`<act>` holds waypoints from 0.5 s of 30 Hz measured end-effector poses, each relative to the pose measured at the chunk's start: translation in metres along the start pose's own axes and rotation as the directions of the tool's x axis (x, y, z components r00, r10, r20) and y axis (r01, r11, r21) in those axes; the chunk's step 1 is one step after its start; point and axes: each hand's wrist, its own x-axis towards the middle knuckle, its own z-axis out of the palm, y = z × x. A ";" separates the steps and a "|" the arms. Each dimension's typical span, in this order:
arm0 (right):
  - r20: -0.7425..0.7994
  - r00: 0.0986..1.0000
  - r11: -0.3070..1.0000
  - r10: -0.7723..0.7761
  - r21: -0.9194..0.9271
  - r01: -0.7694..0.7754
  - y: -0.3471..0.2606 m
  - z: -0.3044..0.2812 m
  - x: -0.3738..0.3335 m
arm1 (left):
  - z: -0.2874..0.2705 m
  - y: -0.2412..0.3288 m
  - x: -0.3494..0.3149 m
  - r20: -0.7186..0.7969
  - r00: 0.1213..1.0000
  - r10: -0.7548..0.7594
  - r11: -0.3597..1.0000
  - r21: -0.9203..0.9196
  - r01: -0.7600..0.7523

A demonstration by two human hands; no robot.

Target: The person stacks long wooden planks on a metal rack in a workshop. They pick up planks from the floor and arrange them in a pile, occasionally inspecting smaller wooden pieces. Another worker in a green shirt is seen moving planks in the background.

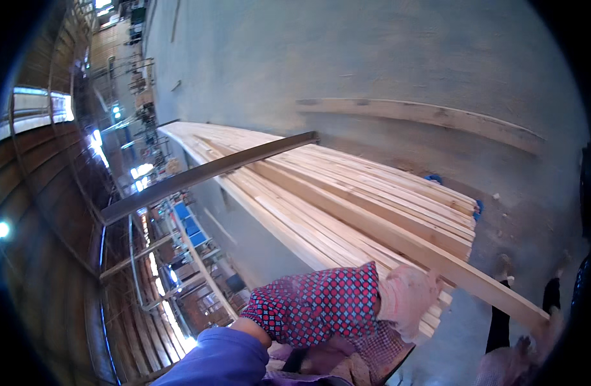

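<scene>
A gloved hand, my left hand (pixel 409 297), comes in under a blue sleeve and a red-and-blue patterned oversleeve (pixel 321 302). Its fingers curl against the side of a long wooden board (pixel 385 225), which stands proud of the other planks; the fingertips are partly hidden. Toward the lower right, my right hand (pixel 505 365) appears gloved and smeared by motion, close to that board's end. How its fingers are set does not show. Beneath the board lies a stack of pale planks (pixel 276 215).
A metal bar (pixel 212 170) crosses over the stack. One separate timber (pixel 424 114) lies on the grey floor (pixel 373 51) beyond. Blue scraps (pixel 433 179) peek out at the stack's edge. Dark trouser legs (pixel 498 325) stand near the board's end. A blue-topped object (pixel 191 224) is farther off.
</scene>
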 end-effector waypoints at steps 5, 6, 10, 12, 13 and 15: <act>-0.240 0.959 0.979 -0.150 0.100 0.178 -0.011 0.030 -0.013 | -0.014 -0.002 -0.004 -0.054 0.998 0.025 0.996 -0.084 -0.029; -0.275 0.934 0.926 -0.228 0.236 0.295 -0.032 0.021 -0.014 | -0.012 0.001 -0.003 -0.051 0.999 -0.009 0.997 -0.075 0.005; -0.327 0.945 0.896 -0.032 0.409 0.172 -0.088 -0.002 -0.058 | -0.029 0.020 -0.018 -0.039 0.996 -0.081 0.995 -0.058 0.079; -0.423 0.904 0.931 0.059 0.351 0.104 -0.098 0.017 -0.089 | -0.030 0.021 -0.017 -0.010 0.997 -0.078 0.996 -0.043 0.077; -0.479 0.875 0.949 0.072 0.304 0.088 -0.105 0.028 -0.102 | -0.037 0.025 -0.015 0.014 0.998 -0.061 0.997 -0.054 0.062; -0.527 0.848 0.906 0.058 0.384 0.177 -0.117 0.025 -0.119 | -0.041 0.040 -0.013 0.029 0.991 -0.133 0.990 0.047 0.132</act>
